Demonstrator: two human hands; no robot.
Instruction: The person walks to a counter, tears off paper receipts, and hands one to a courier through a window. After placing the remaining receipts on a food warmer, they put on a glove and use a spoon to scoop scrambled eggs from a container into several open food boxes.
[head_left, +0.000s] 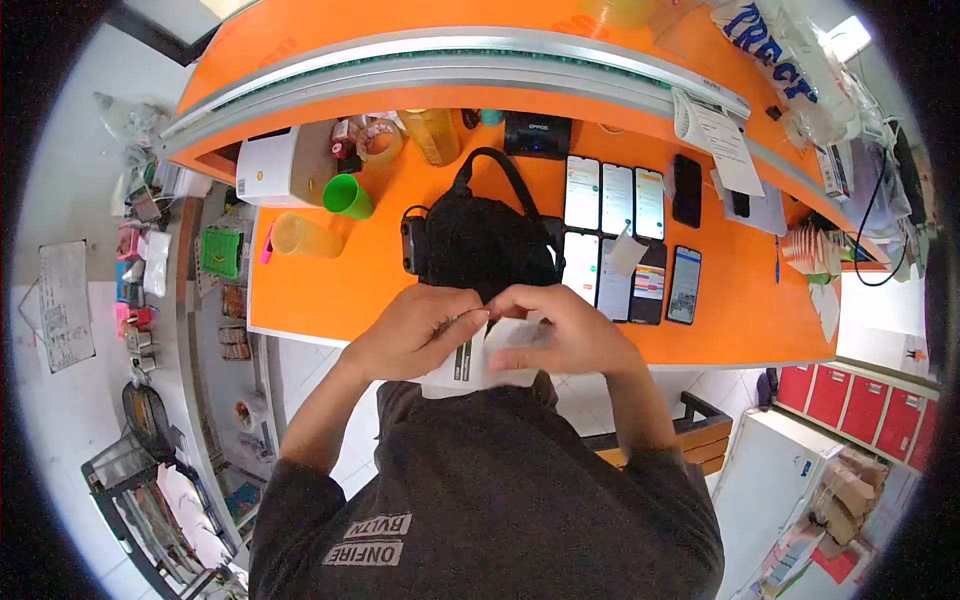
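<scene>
My left hand [425, 330] and my right hand [560, 335] meet close to my chest at the desk's near edge. Both have their fingers closed on a white printed packet [465, 368], which hangs between them with a dark label strip on its left part. Just beyond the fingers, a black bag [485, 235] with a looped strap lies on the orange desk [370, 290]. What is inside the packet, if anything, cannot be made out.
Several phones [617, 200] lie in rows right of the bag, a paper scrap [627, 254] on them. A green cup [347, 197], a yellowish cup [305, 236], a white printer [285, 170] and a black Eppos box [538, 134] stand farther back. Papers [722, 145] hang from the shelf.
</scene>
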